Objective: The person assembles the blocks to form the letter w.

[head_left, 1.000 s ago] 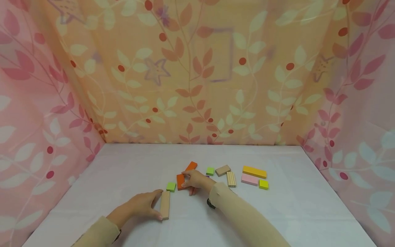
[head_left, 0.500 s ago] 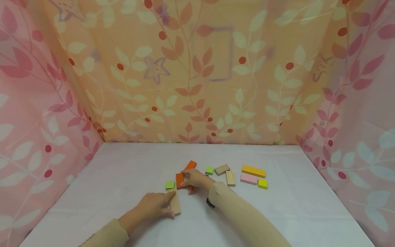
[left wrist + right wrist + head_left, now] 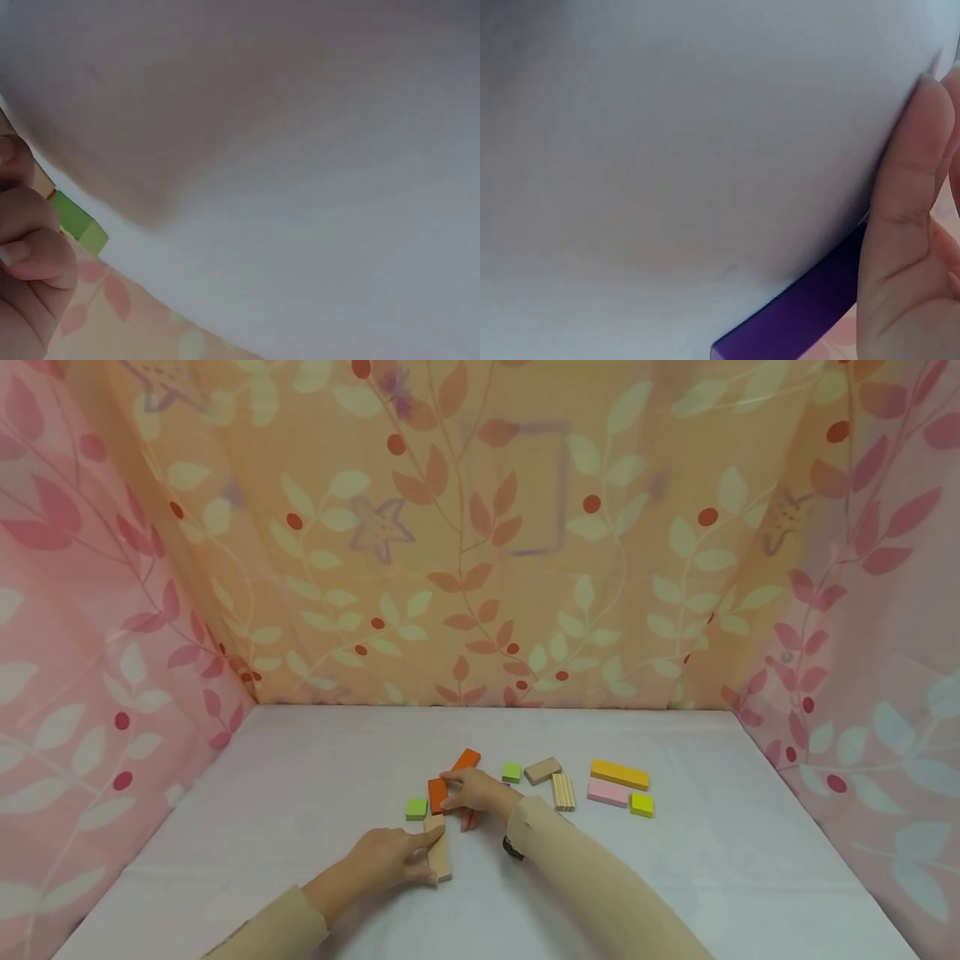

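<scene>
My left hand (image 3: 382,858) grips a long plain wooden block (image 3: 439,853) on the table between thumb and forefinger. The block's far end is right at the near end of an orange block (image 3: 437,795). My right hand (image 3: 480,793) pinches that orange block from its right side, index finger at the top and thumb lower down. A green block (image 3: 416,809) lies just left of both blocks. Behind, a second orange block (image 3: 468,760) lies slanted. Beside the right hand is a purple block (image 3: 795,319), mostly hidden by it in the head view.
To the right lie another green block (image 3: 512,772), a short wooden block (image 3: 542,770), a striped block (image 3: 563,792), an orange-yellow block (image 3: 619,773), a pink block (image 3: 607,792) and a yellow block (image 3: 642,804). Patterned cloth walls (image 3: 480,610) stand around the white table (image 3: 315,760).
The left hand has brought the wooden block rightward, turning it slightly, from below the green block to below the orange one. The right hand has stayed at the orange block.
</scene>
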Motion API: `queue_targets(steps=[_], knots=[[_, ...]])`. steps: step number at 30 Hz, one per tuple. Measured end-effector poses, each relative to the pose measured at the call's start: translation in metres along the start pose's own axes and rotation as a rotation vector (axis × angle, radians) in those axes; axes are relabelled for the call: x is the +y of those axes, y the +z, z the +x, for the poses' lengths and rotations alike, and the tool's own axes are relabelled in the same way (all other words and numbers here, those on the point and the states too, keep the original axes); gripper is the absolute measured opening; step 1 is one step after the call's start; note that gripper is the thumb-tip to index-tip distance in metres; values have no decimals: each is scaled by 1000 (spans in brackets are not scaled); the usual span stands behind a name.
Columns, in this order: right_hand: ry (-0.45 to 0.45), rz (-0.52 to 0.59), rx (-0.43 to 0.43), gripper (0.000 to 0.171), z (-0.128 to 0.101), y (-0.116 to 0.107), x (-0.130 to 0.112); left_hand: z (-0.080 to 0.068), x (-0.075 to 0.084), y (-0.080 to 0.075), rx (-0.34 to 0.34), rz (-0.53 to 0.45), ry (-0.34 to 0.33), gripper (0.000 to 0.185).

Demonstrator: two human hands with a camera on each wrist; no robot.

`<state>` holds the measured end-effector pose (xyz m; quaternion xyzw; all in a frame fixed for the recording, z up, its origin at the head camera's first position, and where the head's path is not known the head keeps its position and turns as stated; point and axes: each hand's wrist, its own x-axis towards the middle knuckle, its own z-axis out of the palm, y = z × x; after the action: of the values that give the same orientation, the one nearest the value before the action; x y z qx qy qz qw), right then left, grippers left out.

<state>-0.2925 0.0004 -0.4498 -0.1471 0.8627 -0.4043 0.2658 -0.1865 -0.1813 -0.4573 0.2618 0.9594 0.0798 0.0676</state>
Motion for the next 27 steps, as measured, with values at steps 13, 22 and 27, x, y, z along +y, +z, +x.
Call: queue_targets(steps=[13, 22, 27], knots=[[11, 10, -27, 61, 0, -3, -2, 10, 9, -1, -5, 4, -61, 72], [3, -46, 1, 63, 0, -2, -3, 9, 14, -2, 44, 65, -32, 66], [-26, -104, 20, 65, 3, -3, -2, 4, 13, -3, 92, 84, 17, 61]])
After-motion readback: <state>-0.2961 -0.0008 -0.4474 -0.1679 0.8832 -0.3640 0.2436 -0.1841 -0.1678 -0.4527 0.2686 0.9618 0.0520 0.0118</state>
